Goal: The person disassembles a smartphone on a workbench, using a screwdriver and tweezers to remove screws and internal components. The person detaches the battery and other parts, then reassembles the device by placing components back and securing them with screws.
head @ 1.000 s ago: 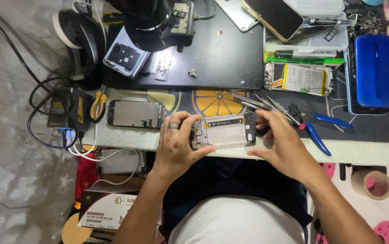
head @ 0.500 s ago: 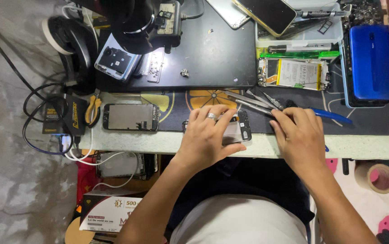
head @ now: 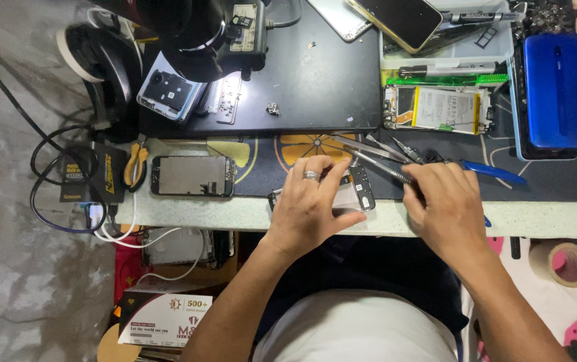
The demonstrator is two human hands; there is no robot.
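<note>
We grip the opened phone frame point(head: 354, 191) in our left hand point(head: 310, 204), fingers curled over it at the table edge. Our right hand point(head: 444, 208), just beside, pinches metal tweezers point(head: 379, 165) whose tips reach past the frame. Blue-handled pliers point(head: 493, 172) lie beyond the right hand.

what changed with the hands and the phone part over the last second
The left hand went from gripping the opened phone frame at its left end to lying over it, fingers spread on top. The right hand left the frame's right end and moved right to the tweezers lying by the blue-handled cutters. The frame stayed at the desk edge; the loose screen at left did not move.
</note>
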